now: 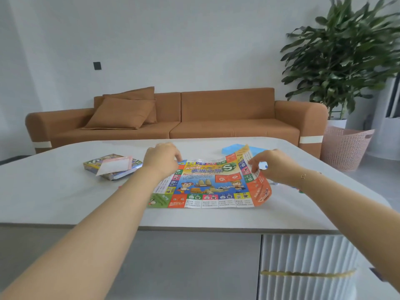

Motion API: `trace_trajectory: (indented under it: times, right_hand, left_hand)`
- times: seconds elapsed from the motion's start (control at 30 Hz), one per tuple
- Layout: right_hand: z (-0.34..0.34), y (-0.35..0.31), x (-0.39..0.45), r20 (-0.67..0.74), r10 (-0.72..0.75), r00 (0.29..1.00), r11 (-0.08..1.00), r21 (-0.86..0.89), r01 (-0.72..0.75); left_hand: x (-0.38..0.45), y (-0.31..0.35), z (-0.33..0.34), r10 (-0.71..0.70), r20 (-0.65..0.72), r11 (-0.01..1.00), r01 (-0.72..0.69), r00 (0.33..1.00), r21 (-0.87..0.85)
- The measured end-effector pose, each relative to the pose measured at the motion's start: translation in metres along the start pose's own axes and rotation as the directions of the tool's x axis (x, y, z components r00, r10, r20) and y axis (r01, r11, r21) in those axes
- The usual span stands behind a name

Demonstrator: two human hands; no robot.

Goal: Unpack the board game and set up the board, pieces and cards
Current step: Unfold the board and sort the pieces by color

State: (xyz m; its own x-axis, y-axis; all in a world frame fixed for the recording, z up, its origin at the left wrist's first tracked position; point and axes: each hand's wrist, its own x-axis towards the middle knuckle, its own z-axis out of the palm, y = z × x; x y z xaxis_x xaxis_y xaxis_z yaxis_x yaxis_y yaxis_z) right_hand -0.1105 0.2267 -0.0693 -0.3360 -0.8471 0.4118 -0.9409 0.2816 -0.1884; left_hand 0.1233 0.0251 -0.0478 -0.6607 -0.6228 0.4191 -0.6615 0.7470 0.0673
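Observation:
A colourful paper game board [207,187] lies spread on the white table [65,191], its right strip still curled upward. My left hand [161,159] presses on the board's far left corner. My right hand [270,167] pinches the raised right edge of the board between thumb and fingers. The game box [112,166] lies to the left with a pink-edged sheet on top of it. A light blue tray [234,148] sits behind the board's far right corner. Small pieces near my right wrist are mostly hidden.
An orange sofa [216,118] with cushions stands behind the table. At the right are a large potted plant [346,57] and a pink perforated basket [346,146]. A ribbed white cabinet front [307,267] shows below the table's near edge.

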Motion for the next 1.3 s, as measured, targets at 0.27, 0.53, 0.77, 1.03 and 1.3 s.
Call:
trace_trajectory:
  times: [0.27,0.53,0.77,1.03,1.3]
  right_hand:
    - [0.002,0.001,-0.001,0.084,0.015,0.996,1.000,0.005,-0.015]
    - [-0.007,0.004,-0.003,-0.038,0.054,0.998,0.998,-0.009,-0.054]
    - [-0.017,0.011,-0.005,-0.092,0.083,0.992,0.996,0.021,-0.082]
    - [-0.015,0.023,-0.003,-0.092,0.198,0.976,0.980,0.038,-0.195]
    - [-0.031,0.053,0.006,-0.096,0.360,0.928,0.927,0.150,-0.344]
  left_hand:
    - [0.001,0.042,0.053,0.102,0.516,0.990,-0.038,0.850,-0.133]
    - [-0.007,0.040,0.049,0.054,0.577,0.997,-0.014,0.815,-0.073]
    - [-0.005,0.052,0.033,0.039,0.521,0.998,-0.005,0.853,-0.066]
    - [-0.011,0.107,0.052,0.290,0.458,0.954,-0.220,0.840,-0.202]
    - [0.014,0.129,0.039,0.358,0.097,0.908,-0.321,0.929,-0.271]
